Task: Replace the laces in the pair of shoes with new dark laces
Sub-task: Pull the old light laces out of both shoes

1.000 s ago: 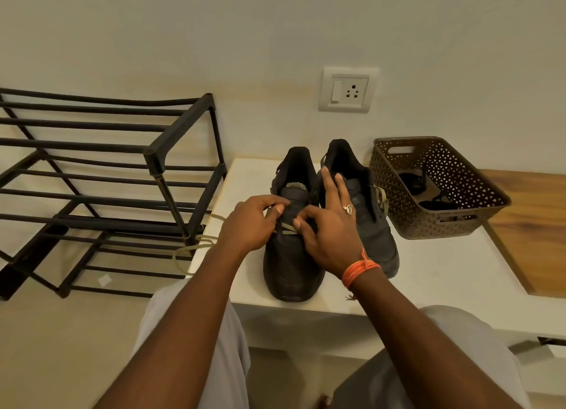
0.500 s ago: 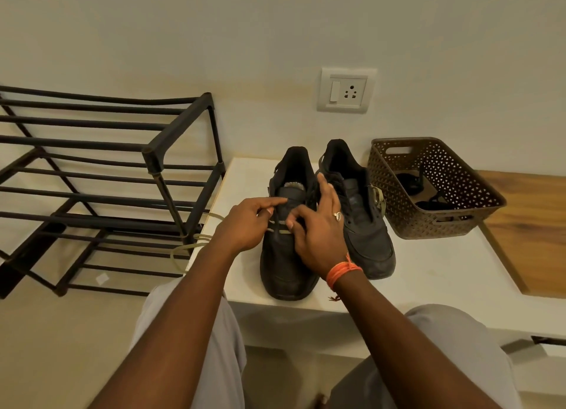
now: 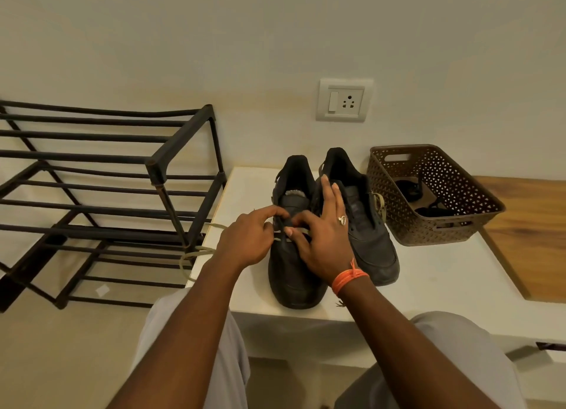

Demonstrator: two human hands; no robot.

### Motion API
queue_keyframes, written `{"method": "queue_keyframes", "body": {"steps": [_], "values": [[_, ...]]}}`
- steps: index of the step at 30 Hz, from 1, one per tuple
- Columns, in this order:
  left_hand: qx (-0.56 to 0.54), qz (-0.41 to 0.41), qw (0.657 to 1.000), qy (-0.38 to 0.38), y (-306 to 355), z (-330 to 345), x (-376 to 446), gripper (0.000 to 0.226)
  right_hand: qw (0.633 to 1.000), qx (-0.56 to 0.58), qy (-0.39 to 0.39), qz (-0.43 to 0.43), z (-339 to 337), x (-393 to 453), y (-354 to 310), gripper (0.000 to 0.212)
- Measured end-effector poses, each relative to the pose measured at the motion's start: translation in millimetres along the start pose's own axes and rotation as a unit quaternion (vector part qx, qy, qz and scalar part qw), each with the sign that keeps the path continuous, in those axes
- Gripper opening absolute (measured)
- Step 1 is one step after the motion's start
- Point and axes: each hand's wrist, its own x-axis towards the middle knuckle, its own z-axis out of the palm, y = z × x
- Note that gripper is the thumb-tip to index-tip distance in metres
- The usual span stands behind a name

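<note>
1. Shoe rack (image 3: 101,194): black metal frame, standing on the floor to the left of the white ledge (image 3: 435,274) and just beside its left edge.
2. White ledge: runs along the wall and carries both shoes and the basket; a wooden surface (image 3: 533,237) adjoins it on the right.
3. Brown basket (image 3: 428,224): perforated plastic, resting on the ledge just to the right of the right shoe (image 3: 367,234). Dark items lie inside; whether they are laces cannot be told.
4. Left shoe (image 3: 291,274): dark, toe pointing toward the person, standing on the ledge and touching the right shoe along their inner sides.
5. Right shoe: dark, toe toward the person; a pale lace end (image 3: 379,205) shows at its outer side.
6. Left arm: extends forward from lower left, wrist roughly straight. The left hand (image 3: 249,240) sits over the left shoe's lacing area, knuckles up, fingers curled, index finger and thumb pinching a dark lace (image 3: 283,232).
7. Right arm: extends from lower right, an orange wristband (image 3: 349,278) on the wrist. The right hand (image 3: 324,240) rests over the gap between the shoes; thumb and index finger pinch at the pale lace (image 3: 303,231) crossing the left shoe, while the other fingers stand straight, pointing toward the wall. A ring (image 3: 342,220) sits on one finger.
8. Pale lace, loose portion (image 3: 196,255): trails off the ledge's left edge and loops down beside the rack.
</note>
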Motion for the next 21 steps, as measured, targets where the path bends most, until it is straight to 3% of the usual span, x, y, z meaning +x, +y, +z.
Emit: {"method": "queue_keyframes", "body": {"steps": [6,8,11,13,18,21], "values": [[0.028,0.005,1.000,0.011,1,2,-1,0.031,1.000,0.002,-0.010,-0.011,2,-6,-1,0.010],[0.040,0.004,0.999,0.019,1,0,-1,0.031,0.999,0.010,0.035,0.004,-5,-3,-6,0.008],[0.052,0.002,0.998,0.035,3,-1,0,0.032,0.976,0.069,0.153,0.138,-25,3,3,0.008],[0.066,0.010,0.997,0.044,7,1,0,0.031,0.967,0.067,0.179,0.170,-32,4,11,0.005],[0.057,0.014,0.998,0.034,4,3,-2,0.033,0.998,-0.042,0.022,-0.043,-6,-1,-3,0.025],[0.084,0.018,0.996,0.039,4,3,-3,0.034,0.996,-0.061,0.006,-0.060,1,-2,-7,0.013]]}}
